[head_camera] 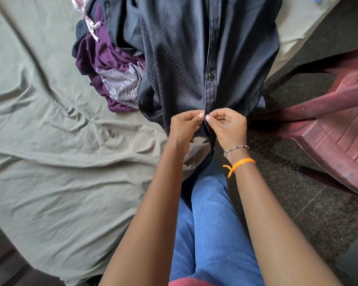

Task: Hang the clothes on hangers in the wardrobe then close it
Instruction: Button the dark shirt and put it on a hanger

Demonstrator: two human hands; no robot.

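Fingers (202, 116) of both hands were pinched on the placket of the dark shirt (194, 58), the left hand (185, 125) and right hand (228, 125) meeting at its lower edge, probably working a button. The shirt lay spread on the bed (50, 141), over its edge. Beside it sat a heap of clothes (108, 65), not yet hung. No hanger or wardrobe showed, so most of the task looked undone.

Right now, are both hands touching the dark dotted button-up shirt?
Touching. The head view shows the left hand and right hand pinching the dark dotted shirt's front placket.
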